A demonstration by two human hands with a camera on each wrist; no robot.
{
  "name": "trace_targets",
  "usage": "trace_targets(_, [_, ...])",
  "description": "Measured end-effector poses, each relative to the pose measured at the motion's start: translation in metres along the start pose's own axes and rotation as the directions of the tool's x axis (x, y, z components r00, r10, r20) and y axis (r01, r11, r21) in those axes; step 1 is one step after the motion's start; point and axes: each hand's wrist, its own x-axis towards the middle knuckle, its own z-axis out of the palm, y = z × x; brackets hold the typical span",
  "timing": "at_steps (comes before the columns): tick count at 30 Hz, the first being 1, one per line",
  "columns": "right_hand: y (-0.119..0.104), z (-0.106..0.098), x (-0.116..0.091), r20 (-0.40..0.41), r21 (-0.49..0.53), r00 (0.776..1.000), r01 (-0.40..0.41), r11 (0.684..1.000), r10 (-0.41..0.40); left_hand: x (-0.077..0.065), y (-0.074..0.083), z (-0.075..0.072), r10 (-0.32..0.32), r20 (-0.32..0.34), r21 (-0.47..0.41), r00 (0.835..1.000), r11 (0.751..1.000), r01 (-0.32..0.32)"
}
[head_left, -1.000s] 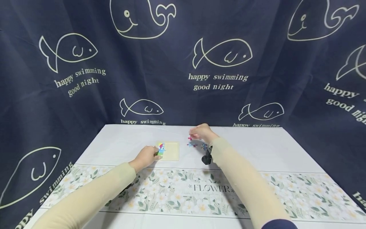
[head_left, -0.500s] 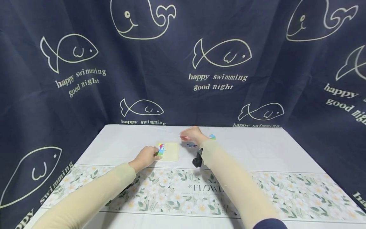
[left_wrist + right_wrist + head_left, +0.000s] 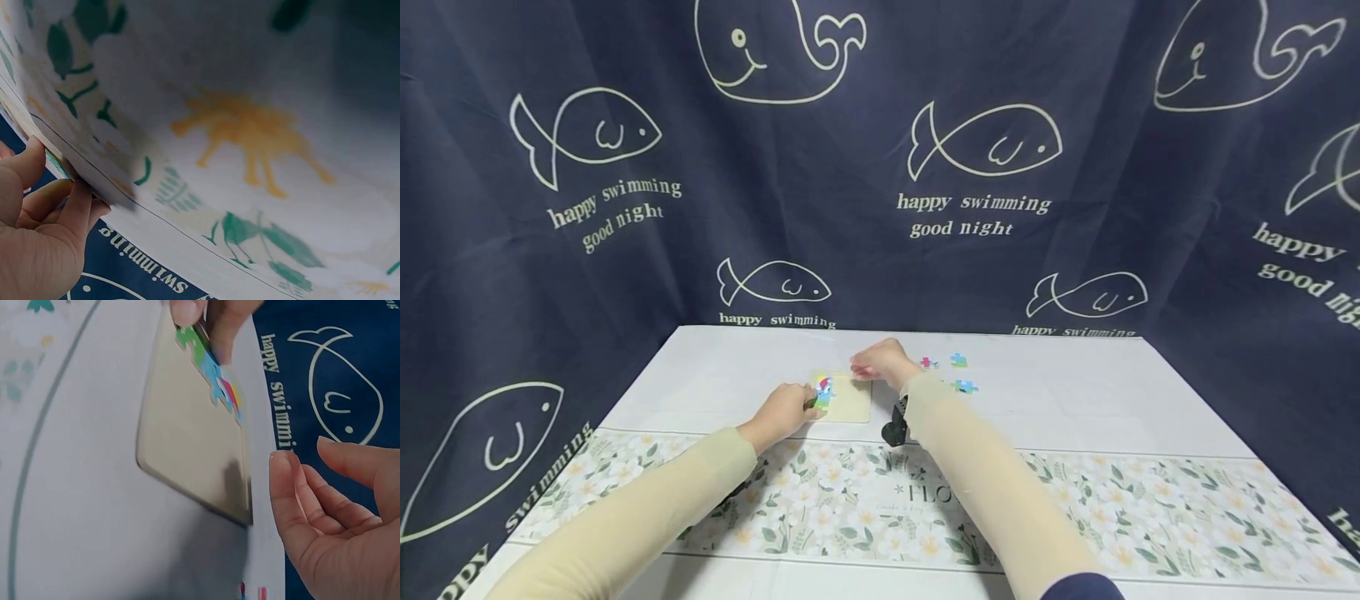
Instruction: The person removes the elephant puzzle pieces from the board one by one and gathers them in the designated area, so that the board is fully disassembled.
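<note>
My left hand (image 3: 782,414) grips the left edge of a cream puzzle board (image 3: 850,406), its thumb and fingers by the joined pieces. In the right wrist view, these pieces (image 3: 209,369) show blue, green, red and yellow along that side of the board (image 3: 181,431). In the left wrist view the left hand (image 3: 47,231) holds the board edge between thumb and fingers. My right hand (image 3: 883,364) hovers at the board's far right corner. The right wrist view shows the right hand (image 3: 337,512) with fingers loosely bent, thumb apart from the index finger and no piece visible between them.
Right of the board lie loose jigsaw pieces: a pink one (image 3: 927,362), a blue-green one (image 3: 958,360) and another blue one (image 3: 966,387). A black wrist camera (image 3: 895,429) hangs under the right forearm. A floral strip (image 3: 820,500) crosses the white table; a navy curtain (image 3: 865,217) stands behind.
My right hand has moved left from over the loose pieces to the board's far right corner, uncovering pieces behind it. The left hand has stayed at the board's left edge.
</note>
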Motion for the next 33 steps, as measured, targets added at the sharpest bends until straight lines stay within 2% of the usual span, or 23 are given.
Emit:
trace_targets(6, [0.003, 0.015, -0.001, 0.006, 0.032, 1.0, -0.026, 0.999, 0.025, 0.0, -0.001, -0.001, 0.014, -0.009, 0.015, 1.0, 1.0, -0.013])
trace_targets(17, [0.012, 0.037, 0.0, -0.075, 0.091, 0.997, -0.006, 0.996, 0.013, 0.0, 0.001, -0.001, 0.01, -0.011, 0.025, 1.0, 1.0, -0.01])
trace_targets(23, [0.009, 0.042, 0.004, -0.104, 0.075, 0.994, -0.021, 0.997, 0.028, 0.002, 0.0, -0.001, 0.027, -0.013, 0.035, 1.0, 0.999, -0.027])
trace_targets(33, [0.01, 0.046, 0.008, -0.143, 0.105, 0.984, -0.092, 0.99, 0.107, 0.004, -0.001, 0.0, 0.038, -0.013, 0.044, 0.999, 0.998, -0.037])
